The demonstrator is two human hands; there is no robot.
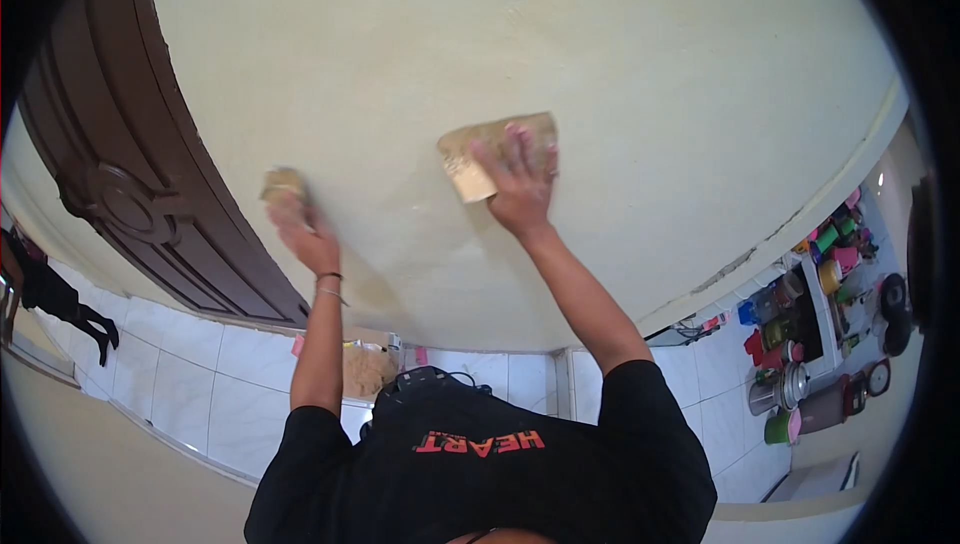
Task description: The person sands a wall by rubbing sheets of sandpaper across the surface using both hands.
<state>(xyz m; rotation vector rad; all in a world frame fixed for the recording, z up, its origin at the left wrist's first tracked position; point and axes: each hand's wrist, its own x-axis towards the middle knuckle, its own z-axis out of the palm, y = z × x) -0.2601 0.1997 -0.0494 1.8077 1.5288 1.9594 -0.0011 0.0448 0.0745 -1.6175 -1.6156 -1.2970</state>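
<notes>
My right hand (522, 184) presses a brown sheet of sandpaper (492, 131) flat against the cream wall (640, 94). Its fingers lie spread over the sheet, and a paler corner with faint print turns out at the lower left. Further left, near the door frame, my left hand (303, 232) holds a smaller brown piece (284, 184) to the wall, probably sandpaper too. That hand and piece are blurred by motion, so the fingertips are hard to make out.
A brown panelled door (135, 184) stands at the left. A cardboard box (370, 366) sits on the white tiled floor below the wall. Shelves with colourful kitchenware (790, 354) are at the right. Another person's dark-clothed legs (85, 319) show at far left.
</notes>
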